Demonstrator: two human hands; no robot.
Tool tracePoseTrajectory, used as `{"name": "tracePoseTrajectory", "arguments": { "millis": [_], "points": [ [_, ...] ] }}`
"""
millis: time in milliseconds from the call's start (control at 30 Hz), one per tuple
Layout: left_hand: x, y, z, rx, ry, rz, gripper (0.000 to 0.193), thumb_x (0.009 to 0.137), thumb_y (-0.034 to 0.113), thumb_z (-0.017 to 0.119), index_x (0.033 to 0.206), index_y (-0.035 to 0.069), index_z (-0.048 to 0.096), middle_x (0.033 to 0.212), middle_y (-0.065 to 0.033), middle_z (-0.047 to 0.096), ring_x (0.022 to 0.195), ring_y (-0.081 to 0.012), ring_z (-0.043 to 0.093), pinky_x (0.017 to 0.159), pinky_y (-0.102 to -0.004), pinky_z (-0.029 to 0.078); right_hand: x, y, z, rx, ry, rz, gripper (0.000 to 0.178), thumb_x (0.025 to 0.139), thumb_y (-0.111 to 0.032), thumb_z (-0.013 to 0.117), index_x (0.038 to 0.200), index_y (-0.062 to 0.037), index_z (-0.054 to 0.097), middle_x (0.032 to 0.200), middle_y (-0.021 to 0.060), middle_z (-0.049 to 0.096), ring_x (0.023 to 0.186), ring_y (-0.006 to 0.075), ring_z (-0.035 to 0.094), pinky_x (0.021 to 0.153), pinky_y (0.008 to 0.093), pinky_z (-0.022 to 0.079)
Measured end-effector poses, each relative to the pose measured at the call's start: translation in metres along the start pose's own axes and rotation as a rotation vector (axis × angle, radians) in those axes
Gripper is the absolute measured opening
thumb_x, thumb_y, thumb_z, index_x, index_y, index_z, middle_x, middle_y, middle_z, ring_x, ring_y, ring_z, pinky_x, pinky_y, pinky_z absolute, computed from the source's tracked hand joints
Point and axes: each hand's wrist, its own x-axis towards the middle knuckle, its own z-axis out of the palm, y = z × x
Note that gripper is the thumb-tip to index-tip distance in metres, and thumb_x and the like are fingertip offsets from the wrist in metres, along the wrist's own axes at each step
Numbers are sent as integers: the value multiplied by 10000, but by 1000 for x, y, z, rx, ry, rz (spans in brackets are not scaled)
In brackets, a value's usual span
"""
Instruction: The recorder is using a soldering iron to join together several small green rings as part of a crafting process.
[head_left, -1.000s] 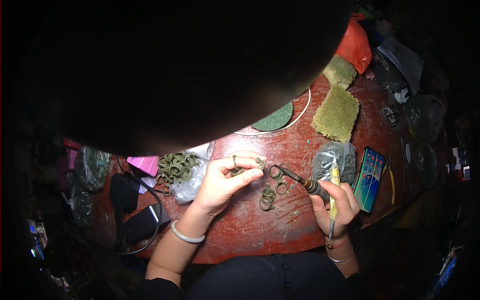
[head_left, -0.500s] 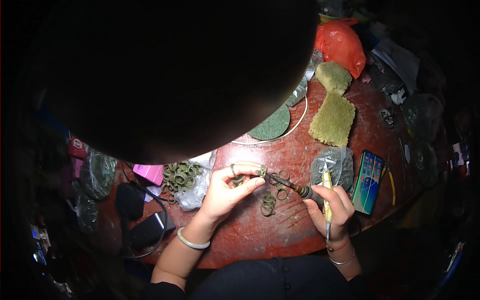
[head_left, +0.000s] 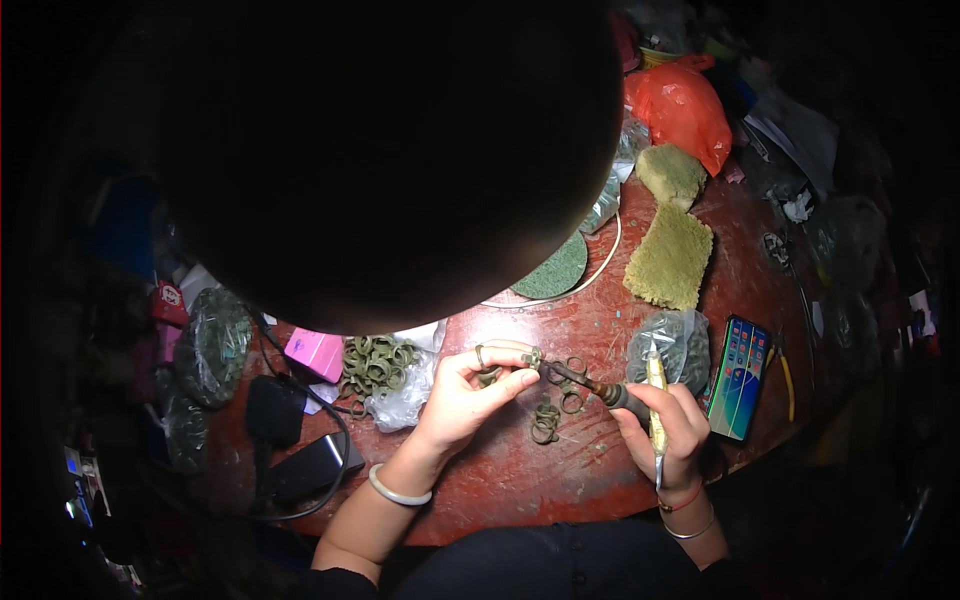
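Observation:
My left hand (head_left: pixel 462 402) pinches a small olive-green ring (head_left: pixel 533 357) between thumb and fingertips, and another green ring sits round one of its fingers. My right hand (head_left: pixel 672 432) grips a soldering iron (head_left: pixel 622 398) with a grey handle and a brownish collar; its dark tip reaches to the pinched ring, though whether they touch I cannot tell. A slim yellow-wrapped tool (head_left: pixel 657 410) with pointed metal ends is also held upright in my right hand. Several loose green rings (head_left: pixel 545 424) lie on the red table below the iron's tip.
A heap of green rings (head_left: pixel 372 368) lies on clear plastic beside a pink box (head_left: pixel 315 353). Right of centre are a bag of green pieces (head_left: pixel 690 350), a phone (head_left: pixel 740 378) and a yellow sponge (head_left: pixel 670 258). A large dark round shape (head_left: pixel 400 150) blocks the upper view.
The whole view has shifted slightly, so the table and things appear a little lower and to the right. Both hands keep their grips, the iron's tip still at the ring.

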Motion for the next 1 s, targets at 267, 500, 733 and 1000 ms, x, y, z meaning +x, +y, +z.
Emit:
{"name": "tracePoseTrajectory", "arguments": {
  "millis": [267, 500, 733, 1000],
  "points": [
    [-3, 8, 4, -99, 53, -166, 159, 963, 47, 672, 1102, 22, 744, 915, 33, 579, 818, -53, 524, 735, -215, 430, -1, -1, -2, -55, 104, -22, 283, 808, -83, 829, 1031, 30, 697, 873, 109, 676, 691, 247, 605, 608, 329, 517],
    [-6, -5, 21, 510, -192, 216, 273, 817, 106, 851, 1020, 13, 694, 979, -62, 614, 918, -168, 598, 807, -302, 496, -3, 2, -1, -51, 116, 5, 267, 855, -137, 795, 1037, 19, 677, 802, 115, 615, 658, 242, 579, 587, 327, 461],
    [-4, -8, 12, 690, -307, 211, 327, 775, 130, 869, 980, -13, 659, 965, -95, 596, 855, -193, 605, 719, -305, 502, -4, 2, 0, -27, 118, -21, 309, 761, -3, 825, 1039, 29, 693, 875, 127, 665, 699, 273, 614, 619, 343, 517],
    [-3, -14, 9, 553, -101, 24, 128, 909, 79, 753, 1000, 7, 698, 918, 3, 659, 743, -55, 580, 666, -219, 466, -5, 0, -4, -50, 128, 18, 291, 778, -33, 826, 1032, 10, 691, 855, 131, 662, 710, 284, 634, 626, 352, 525]
  ]
}}
